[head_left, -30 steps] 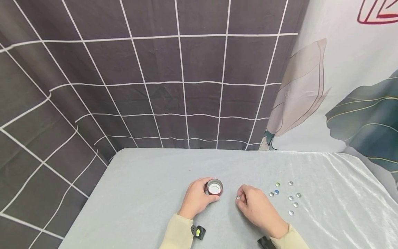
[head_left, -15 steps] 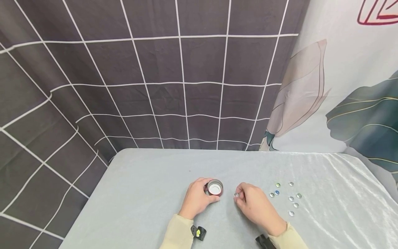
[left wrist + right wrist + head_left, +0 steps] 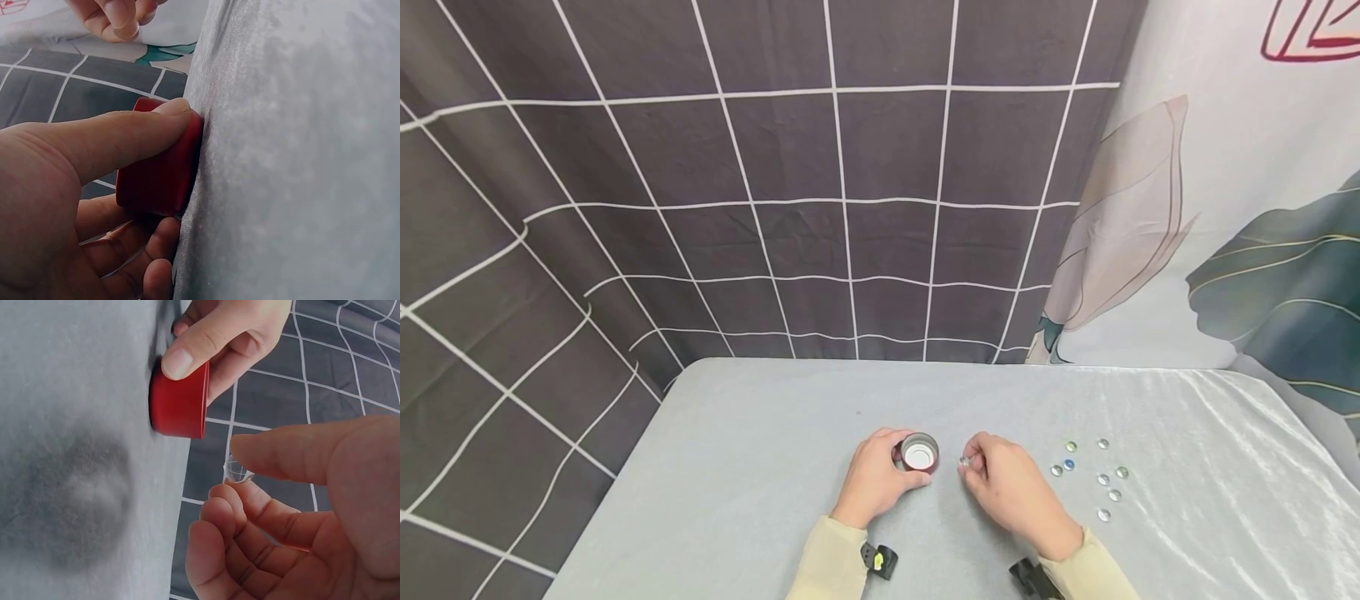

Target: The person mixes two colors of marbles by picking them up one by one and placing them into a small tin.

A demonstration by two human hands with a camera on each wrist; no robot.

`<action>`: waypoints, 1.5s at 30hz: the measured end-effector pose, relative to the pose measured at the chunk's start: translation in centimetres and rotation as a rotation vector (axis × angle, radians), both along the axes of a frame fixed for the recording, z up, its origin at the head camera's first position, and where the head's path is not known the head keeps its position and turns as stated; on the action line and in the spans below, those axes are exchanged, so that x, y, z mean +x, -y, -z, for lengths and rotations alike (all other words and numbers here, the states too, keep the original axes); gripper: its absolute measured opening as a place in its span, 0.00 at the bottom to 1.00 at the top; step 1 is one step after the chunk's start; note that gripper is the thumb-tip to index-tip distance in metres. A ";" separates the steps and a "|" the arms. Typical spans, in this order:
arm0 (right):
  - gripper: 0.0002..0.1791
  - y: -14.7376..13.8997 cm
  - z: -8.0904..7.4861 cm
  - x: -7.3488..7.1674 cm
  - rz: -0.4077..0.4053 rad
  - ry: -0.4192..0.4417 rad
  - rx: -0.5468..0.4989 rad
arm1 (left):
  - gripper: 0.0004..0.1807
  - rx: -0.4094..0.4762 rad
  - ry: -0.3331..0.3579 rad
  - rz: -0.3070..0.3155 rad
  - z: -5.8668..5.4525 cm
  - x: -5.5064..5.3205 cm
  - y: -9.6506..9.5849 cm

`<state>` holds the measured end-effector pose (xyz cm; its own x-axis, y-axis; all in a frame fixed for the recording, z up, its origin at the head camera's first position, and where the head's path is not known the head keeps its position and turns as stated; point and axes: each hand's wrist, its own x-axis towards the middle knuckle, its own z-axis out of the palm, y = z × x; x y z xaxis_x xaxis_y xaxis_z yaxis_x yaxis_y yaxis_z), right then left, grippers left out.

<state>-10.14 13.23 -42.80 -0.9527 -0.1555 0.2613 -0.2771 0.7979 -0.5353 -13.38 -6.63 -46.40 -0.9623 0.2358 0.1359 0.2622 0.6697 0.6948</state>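
My left hand (image 3: pixel 874 481) grips a small round red tin (image 3: pixel 180 403) that stands upright on the table, its open top facing up. In the left wrist view the thumb lies along the side of the red tin (image 3: pixel 159 172) and the other fingers curl behind it. Just right of the tin, my right hand (image 3: pixel 1011 486) pinches a clear glass bead (image 3: pixel 237 470) between thumb and index finger. That bead is held above the cloth, apart from the tin. The silvery inside of the tin (image 3: pixel 920 454) shows in the head view; no bead can be made out in it.
Several flat glass beads lie scattered right of my right hand, among them a blue bead (image 3: pixel 1069 464), a green bead (image 3: pixel 1071 447) and a clear bead (image 3: pixel 1103 515). A pale velvet cloth covers the table (image 3: pixel 737 467). A dark checked curtain (image 3: pixel 790 242) hangs behind it.
My right hand has moved slightly left and away from me with the glass bead, closer to the tin. The left hand and the tin have stayed in place.
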 end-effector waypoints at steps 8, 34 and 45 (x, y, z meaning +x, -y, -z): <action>0.10 0.4 0.1 -0.3 0.018 0.000 -0.008 | 0.30 -0.003 0.004 0.002 0.2 0.0 0.0; 0.07 1.9 0.5 -1.4 0.009 0.033 -0.055 | 0.28 -0.005 0.016 -0.009 0.2 -0.2 -0.1; 0.07 2.4 0.7 -1.6 -0.012 0.008 -0.082 | 0.29 -0.010 -0.003 -0.001 0.2 -0.1 -0.1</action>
<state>-11.77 10.85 -43.47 -0.9530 -0.1448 0.2661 -0.2815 0.7480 -0.6010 -13.46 -6.56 -46.57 -0.9621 0.2361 0.1364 0.2635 0.6768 0.6874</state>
